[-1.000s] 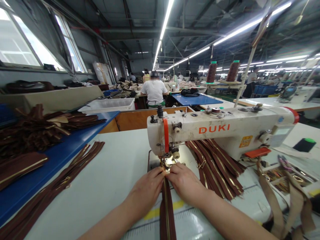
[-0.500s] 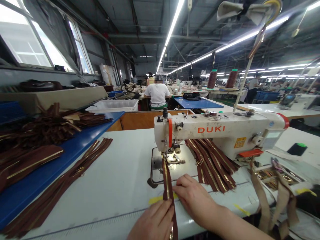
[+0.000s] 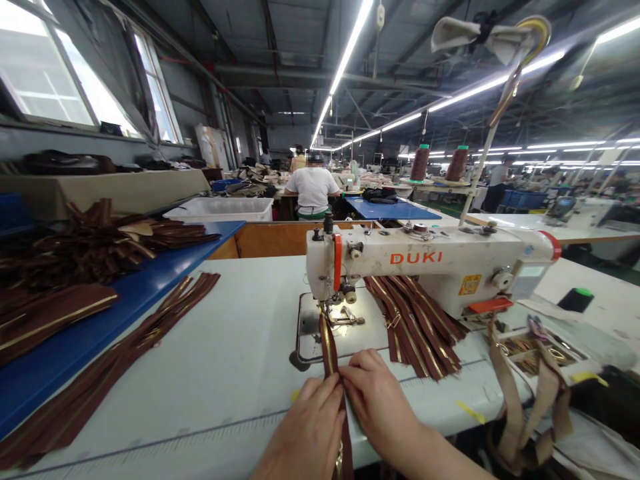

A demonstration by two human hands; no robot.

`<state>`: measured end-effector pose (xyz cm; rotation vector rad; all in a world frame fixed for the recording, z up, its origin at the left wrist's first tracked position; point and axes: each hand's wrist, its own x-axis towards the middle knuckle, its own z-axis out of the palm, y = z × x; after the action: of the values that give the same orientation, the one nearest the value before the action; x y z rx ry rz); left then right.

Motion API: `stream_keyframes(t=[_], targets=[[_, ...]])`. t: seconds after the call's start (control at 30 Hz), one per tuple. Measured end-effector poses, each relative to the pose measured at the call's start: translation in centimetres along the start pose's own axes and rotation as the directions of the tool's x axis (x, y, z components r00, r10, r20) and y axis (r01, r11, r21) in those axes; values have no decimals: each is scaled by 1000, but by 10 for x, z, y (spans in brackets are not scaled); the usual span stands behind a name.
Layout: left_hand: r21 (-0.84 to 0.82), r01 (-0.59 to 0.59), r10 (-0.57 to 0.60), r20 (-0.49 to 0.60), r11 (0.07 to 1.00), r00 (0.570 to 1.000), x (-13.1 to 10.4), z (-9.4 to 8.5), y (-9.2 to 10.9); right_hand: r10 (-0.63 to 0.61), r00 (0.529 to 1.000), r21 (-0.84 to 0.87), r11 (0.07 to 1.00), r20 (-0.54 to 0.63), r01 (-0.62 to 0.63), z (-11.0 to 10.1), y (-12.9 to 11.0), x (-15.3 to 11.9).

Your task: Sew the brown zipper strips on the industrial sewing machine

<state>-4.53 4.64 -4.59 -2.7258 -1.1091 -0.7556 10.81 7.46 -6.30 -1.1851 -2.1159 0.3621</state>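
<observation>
A brown zipper strip (image 3: pixel 329 347) with gold teeth runs from under the presser foot of the white sewing machine (image 3: pixel 373 257) down toward me. My left hand (image 3: pixel 315 417) lies over the strip, its fingers closed on the left edge. Against the right edge, my right hand (image 3: pixel 373 393) pinches the strip between thumb and fingers. The fingertips of both hands nearly meet, a short way in front of the metal needle plate (image 3: pixel 307 333). A gold zipper pull (image 3: pixel 340 453) shows below my left hand.
More brown zipper strips (image 3: pixel 423 327) lie under the machine arm, and a long bundle (image 3: pixel 115 370) lies on the left. A blue table (image 3: pixel 165 280) holds a brown pile. At right is a parts tray (image 3: pixel 545 353) with hanging straps. A person (image 3: pixel 314 190) sits ahead.
My left hand has moved up the strip, closer to the needle plate and to my right hand. The camera view has shifted slightly.
</observation>
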Motion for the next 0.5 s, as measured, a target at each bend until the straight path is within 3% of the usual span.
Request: stream_keyframes(t=[0.27,0.5], targets=[[-5,-40,40,-39,999,998,-8,22,-8,-21,1000,15,1000,-6,21,1,0,-2],[-73,-35,34,-24,997,999,-6,14,-8,-26,1000,-31,999,11,26,2,2,-2]])
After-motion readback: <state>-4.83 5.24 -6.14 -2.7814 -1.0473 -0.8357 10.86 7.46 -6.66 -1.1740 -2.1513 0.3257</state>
